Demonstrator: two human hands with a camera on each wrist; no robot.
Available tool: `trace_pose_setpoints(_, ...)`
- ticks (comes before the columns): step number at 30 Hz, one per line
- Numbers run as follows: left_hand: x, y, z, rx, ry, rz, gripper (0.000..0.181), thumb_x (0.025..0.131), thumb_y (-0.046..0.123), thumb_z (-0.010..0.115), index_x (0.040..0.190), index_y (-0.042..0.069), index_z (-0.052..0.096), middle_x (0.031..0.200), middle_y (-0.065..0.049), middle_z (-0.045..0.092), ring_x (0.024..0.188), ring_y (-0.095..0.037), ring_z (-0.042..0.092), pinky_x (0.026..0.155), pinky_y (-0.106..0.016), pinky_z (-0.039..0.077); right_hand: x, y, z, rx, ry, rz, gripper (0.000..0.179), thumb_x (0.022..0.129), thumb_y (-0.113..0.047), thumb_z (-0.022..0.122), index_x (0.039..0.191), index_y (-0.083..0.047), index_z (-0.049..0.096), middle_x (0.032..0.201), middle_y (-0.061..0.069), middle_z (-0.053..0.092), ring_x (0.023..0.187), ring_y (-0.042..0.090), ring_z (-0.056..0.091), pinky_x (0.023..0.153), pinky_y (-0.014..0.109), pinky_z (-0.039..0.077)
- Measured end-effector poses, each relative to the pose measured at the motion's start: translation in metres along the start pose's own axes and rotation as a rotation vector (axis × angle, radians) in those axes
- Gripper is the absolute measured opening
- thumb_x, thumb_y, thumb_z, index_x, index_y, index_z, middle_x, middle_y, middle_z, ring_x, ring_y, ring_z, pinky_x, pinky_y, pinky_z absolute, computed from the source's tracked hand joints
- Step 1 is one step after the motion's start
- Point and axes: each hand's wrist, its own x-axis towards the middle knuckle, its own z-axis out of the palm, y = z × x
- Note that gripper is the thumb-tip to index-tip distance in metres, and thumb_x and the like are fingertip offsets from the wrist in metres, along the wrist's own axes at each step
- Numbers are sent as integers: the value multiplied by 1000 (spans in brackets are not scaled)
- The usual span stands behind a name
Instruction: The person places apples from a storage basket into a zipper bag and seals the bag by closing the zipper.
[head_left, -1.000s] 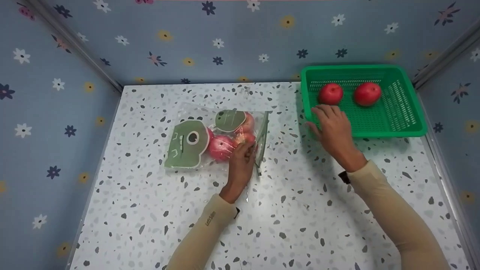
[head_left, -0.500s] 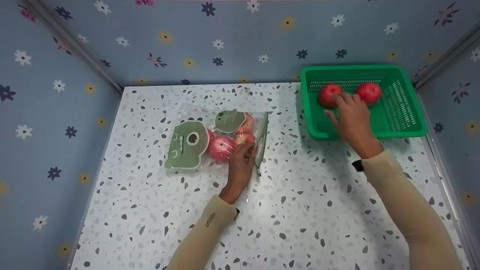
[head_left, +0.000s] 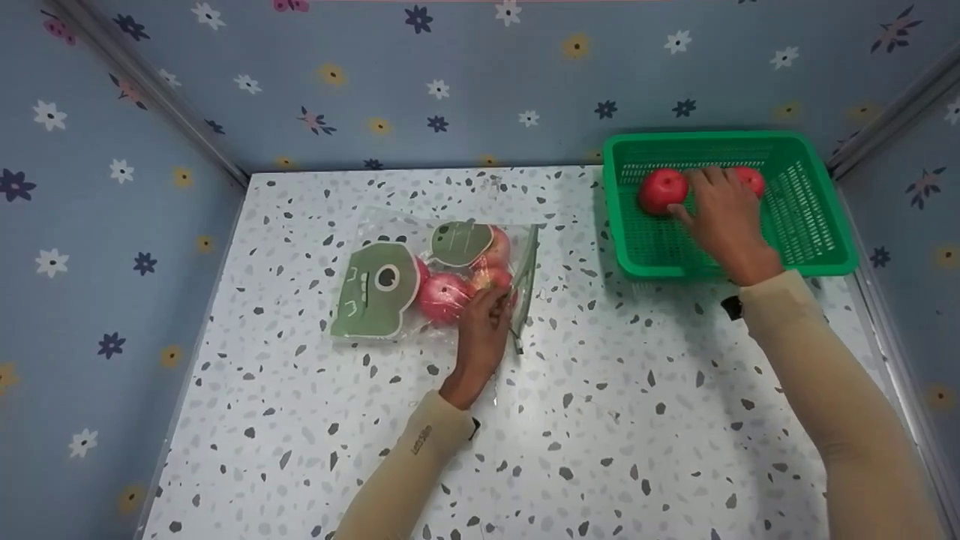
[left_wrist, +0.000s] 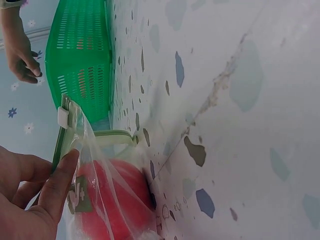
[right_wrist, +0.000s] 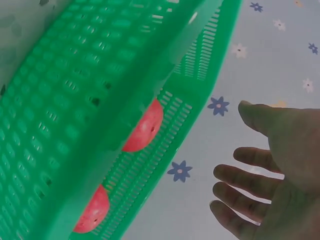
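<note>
My left hand (head_left: 481, 334) pinches the edge of a clear zip bag (head_left: 375, 292) with green monster prints, lying on the table. Several pinkish-red round fruits (head_left: 444, 297) show through its plastic. The left wrist view shows thumb and finger on the bag's green zip edge (left_wrist: 59, 145), close to a white slider (left_wrist: 63, 117). My right hand (head_left: 726, 221) is over the green basket, fingers spread and relaxed with nothing in them. Below it in the basket are two round red fruits; the left one (head_left: 663, 191) is in plain sight, the right one (head_left: 752, 181) partly hidden behind the hand.
The green slotted basket (head_left: 619, 247) stands at the back right of the speckled white table (head_left: 570, 465). Flower-patterned panels (head_left: 480, 97) enclose the back and both sides.
My right hand has moved right and farther in over the basket, from its front-left rim to the right fruit. The left hand and the bag have stayed in place.
</note>
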Motion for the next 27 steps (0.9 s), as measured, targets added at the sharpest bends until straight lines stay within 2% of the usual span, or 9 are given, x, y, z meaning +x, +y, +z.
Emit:
trace_pose_setpoints(9, -1, -2, 0, -2, -10, -36, 24, 97, -8, 67, 121, -6, 71, 105, -16, 69, 91, -24, 68, 79, -36, 61, 18, 9, -1, -59, -168, -18, 57, 100, -20, 75, 142, 11, 52, 138, 36, 56, 126, 54, 50, 103, 69, 45)
trace_pose_setpoints(14, 0, -2, 0, 13, -17, -41, 22, 98, -7, 68, 120, -5, 71, 102, -14, 68, 90, -21, 65, 78, -34, 60, 28, 14, 4, -103, -266, -32, 61, 101, -22, 73, 144, 13, 48, 140, 37, 53, 127, 54, 49, 104, 68, 45)
trace_pose_setpoints(18, 0, -1, 0, 7, -12, -34, 21, 98, -7, 68, 119, -6, 71, 99, -14, 67, 88, -20, 64, 77, -31, 59, 36, 16, 6, -104, -314, -38, 61, 101, -19, 73, 145, 14, 47, 141, 38, 52, 128, 55, 47, 107, 68, 44)
trace_pose_setpoints(27, 0, -1, 0, 5, -8, -32, 22, 98, -7, 68, 119, -7, 71, 100, -14, 68, 88, -21, 64, 77, -32, 59, 52, 19, 12, -88, -445, -15, 65, 103, -21, 69, 150, 13, 40, 150, 39, 44, 136, 57, 40, 112, 70, 39)
